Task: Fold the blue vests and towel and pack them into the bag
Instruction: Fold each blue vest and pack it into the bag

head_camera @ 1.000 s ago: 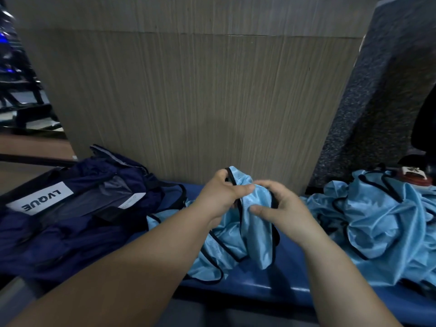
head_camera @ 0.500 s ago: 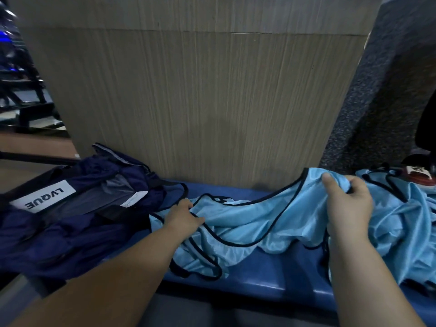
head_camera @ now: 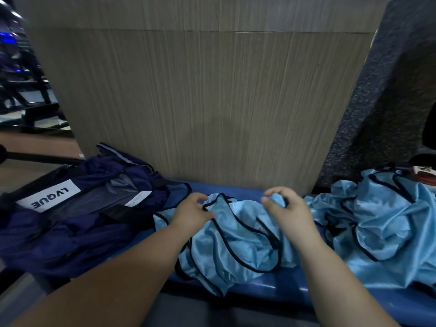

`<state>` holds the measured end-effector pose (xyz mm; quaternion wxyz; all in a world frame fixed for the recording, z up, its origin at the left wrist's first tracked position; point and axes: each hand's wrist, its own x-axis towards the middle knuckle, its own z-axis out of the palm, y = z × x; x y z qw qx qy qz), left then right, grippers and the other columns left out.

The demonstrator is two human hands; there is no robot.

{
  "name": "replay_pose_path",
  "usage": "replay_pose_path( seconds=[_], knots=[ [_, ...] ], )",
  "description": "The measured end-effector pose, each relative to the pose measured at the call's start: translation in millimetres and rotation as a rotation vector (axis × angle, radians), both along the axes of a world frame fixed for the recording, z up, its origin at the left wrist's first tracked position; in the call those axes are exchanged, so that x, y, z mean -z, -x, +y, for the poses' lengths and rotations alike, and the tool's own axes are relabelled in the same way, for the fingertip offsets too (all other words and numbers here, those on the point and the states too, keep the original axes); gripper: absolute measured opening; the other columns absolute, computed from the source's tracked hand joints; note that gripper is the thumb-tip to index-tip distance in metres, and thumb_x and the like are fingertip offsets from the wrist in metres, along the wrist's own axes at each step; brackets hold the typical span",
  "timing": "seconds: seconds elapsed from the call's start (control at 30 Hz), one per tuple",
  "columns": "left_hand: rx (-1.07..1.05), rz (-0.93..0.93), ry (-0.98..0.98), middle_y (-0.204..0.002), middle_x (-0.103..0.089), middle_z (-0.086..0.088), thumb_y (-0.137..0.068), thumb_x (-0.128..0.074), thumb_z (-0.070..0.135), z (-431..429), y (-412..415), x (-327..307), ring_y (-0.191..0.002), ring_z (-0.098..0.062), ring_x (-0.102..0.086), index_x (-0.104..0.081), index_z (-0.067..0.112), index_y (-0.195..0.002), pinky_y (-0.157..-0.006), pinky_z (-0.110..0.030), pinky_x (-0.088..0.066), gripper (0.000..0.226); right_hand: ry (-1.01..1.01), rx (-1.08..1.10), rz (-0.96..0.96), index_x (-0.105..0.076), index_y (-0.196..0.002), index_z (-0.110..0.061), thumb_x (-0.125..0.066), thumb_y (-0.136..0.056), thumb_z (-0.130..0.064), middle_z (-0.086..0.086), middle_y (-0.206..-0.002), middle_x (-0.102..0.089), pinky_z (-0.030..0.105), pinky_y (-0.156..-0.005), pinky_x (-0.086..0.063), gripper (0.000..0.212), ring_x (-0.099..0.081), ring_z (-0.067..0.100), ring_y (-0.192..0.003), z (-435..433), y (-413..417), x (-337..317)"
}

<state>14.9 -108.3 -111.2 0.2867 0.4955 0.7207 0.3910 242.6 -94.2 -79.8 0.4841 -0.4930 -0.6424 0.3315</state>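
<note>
Vest [head_camera: 236,244]: light blue with black trim, crumpled. It lies on the middle of the bench [head_camera: 283,289], and its front folds droop toward the bench's front edge.
Left hand [head_camera: 192,214]: over the bench middle, at the vest's rear left part. Thumb and curled fingers pinch a black-trimmed edge of the vest.
Right hand [head_camera: 286,213]: over the bench middle, at the vest's rear right part. Fingers are curled tight round a bunched fold of the vest, with the thumb closed against it.
Hand spacing: the two hands are apart, level with each other. The vest fabric between them is slack and wrinkled.
Forearms: both bare, reaching in across the bench's front edge.
Pile of vests [head_camera: 382,220]: same light blue fabric and black trim, heaped loosely on the right end of the bench. Its left side touches the held vest.
Bag [head_camera: 77,215]: dark navy, soft and slumped, on the left end of the bench. A grey inner panel shows at its top, and its right side lies just beside the vest.
Label [head_camera: 48,195]: white, printed LVQUE, reading upside down from this view, on the bag's left part.
Tag [head_camera: 137,198]: small, white, on the bag's upper right part. Its print is too small to read.
Panel [head_camera: 212,102]: wood-grain, upright, directly behind the bench.
Speckled wall [head_camera: 377,114]: dark, behind the right end of the bench.
Red-brown object [head_camera: 424,178]: at the far right end of the bench, behind the pile, cut off by the frame edge. Its identity cannot be told.
</note>
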Motion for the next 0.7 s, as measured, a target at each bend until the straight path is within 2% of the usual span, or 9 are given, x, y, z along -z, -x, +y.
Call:
replay_pose_path(
  seconds=[0.1, 0.23, 0.33, 0.43, 0.47, 0.53, 0.6, 0.63, 0.7],
  knots=[
    [0.064, -0.046, -0.082, -0.101, -0.066, -0.002, -0.079, -0.080, 0.025, -1.5, -14.5, -15.3, -0.089, -0.015, -0.065, -0.057, 0.029, -0.115, -0.066, -0.017, -0.047, 0.043, 0.093, -0.132, -0.093, -0.071, -0.080, -0.029, -0.074, -0.085, -0.033, -0.015, -0.086, -0.070, 0.015, -0.069, -0.045, 0.007, -0.062, 0.001, -0.082, -5.6, 13.9, 2.1],
    [0.283, -0.156, -0.171, -0.094, -0.072, 0.001, -0.080, -0.078, 0.011, -8.4, -35.5, -33.4, -0.088, -0.012, -0.066, -0.059, 0.031, -0.104, -0.081, -0.020, -0.047, 0.037, 0.222, -0.185, -0.088, -0.072, -0.081, -0.027, -0.066, -0.087, -0.047, -0.019, -0.090, -0.069, 0.009, -0.070, -0.040, 0.022, -0.060, -0.007, -0.087, -10.1, 25.8, 5.0],
    [0.451, -0.139, -0.192, -0.077, -0.070, 0.014, -0.082, -0.074, 0.005, -13.9, -44.0, -39.7, -0.076, -0.001, -0.062, -0.057, 0.031, -0.116, -0.079, -0.015, -0.047, 0.046, 0.315, -0.177, -0.024, -0.070, -0.087, -0.008, -0.063, -0.086, -0.056, -0.006, -0.080, -0.068, 0.023, -0.070, -0.042, 0.048, -0.060, 0.008, -0.076, -8.9, 28.7, 9.5],
    [0.530, -0.086, -0.154, -0.089, -0.072, 0.016, -0.083, -0.069, 0.004, -17.4, -45.7, -40.1, -0.078, 0.004, -0.059, -0.053, 0.036, -0.126, -0.078, -0.013, -0.045, 0.057, 0.361, -0.212, 0.171, -0.061, -0.091, 0.005, -0.071, -0.071, -0.063, 0.006, -0.083, -0.060, 0.034, -0.077, -0.041, 0.071, -0.055, 0.018, -0.080, -10.2, 28.5, 7.5],
    [0.522, -0.119, -0.153, -0.093, -0.072, 0.015, -0.083, -0.068, 0.003, -18.6, -45.8, -39.9, -0.080, 0.004, -0.060, -0.054, 0.035, -0.125, -0.079, -0.013, -0.045, 0.055, 0.364, -0.212, 0.207, -0.060, -0.088, 0.002, -0.071, -0.067, -0.061, 0.007, -0.084, -0.059, 0.036, -0.078, -0.041, 0.067, -0.055, 0.019, -0.081, -9.0, 28.1, 7.3],
    [0.445, -0.177, -0.178, -0.095, -0.072, 0.011, -0.083, -0.067, 0.003, -20.2, -47.4, -37.4, -0.082, -0.002, -0.060, -0.057, 0.032, -0.114, -0.079, -0.016, -0.047, 0.043, 0.378, -0.217, 0.238, -0.064, -0.085, -0.007, -0.068, -0.076, -0.045, 0.009, -0.086, -0.062, 0.039, -0.081, -0.046, 0.039, -0.058, 0.021, -0.083, -6.3, 27.0, 7.5],
    [0.277, -0.160, -0.184, -0.092, -0.069, 0.007, -0.083, -0.072, 0.017, -18.6, -48.1, -36.1, -0.082, -0.009, -0.063, -0.059, 0.027, -0.101, -0.077, -0.022, -0.049, 0.025, 0.397, -0.194, 0.257, -0.069, -0.086, -0.008, -0.064, -0.088, -0.028, 0.012, -0.089, -0.069, 0.048, -0.091, -0.050, 0.020, -0.064, 0.026, -0.088, -4.8, 24.4, 8.5],
    [0.197, -0.144, -0.146, -0.092, -0.068, 0.004, -0.082, -0.075, 0.030, -17.6, -47.9, -35.7, -0.082, -0.012, -0.063, -0.059, 0.024, -0.098, -0.077, -0.025, -0.051, 0.023, 0.414, -0.194, 0.267, -0.071, -0.089, -0.010, -0.062, -0.090, -0.024, 0.013, -0.092, -0.072, 0.051, -0.095, -0.049, 0.017, -0.067, 0.030, -0.091, -4.2, 23.3, 9.3],
    [0.155, -0.197, -0.007, -0.091, -0.066, 0.000, -0.071, -0.072, 0.060, -16.0, -46.9, -35.5, -0.081, -0.015, -0.065, -0.059, 0.018, -0.093, -0.082, -0.034, -0.057, 0.049, 0.416, -0.197, 0.265, -0.072, -0.091, -0.014, -0.061, -0.090, -0.024, 0.014, -0.098, -0.074, 0.052, -0.100, -0.048, 0.015, -0.068, 0.033, -0.100, -4.7, 22.8, 9.6]
  ],
)
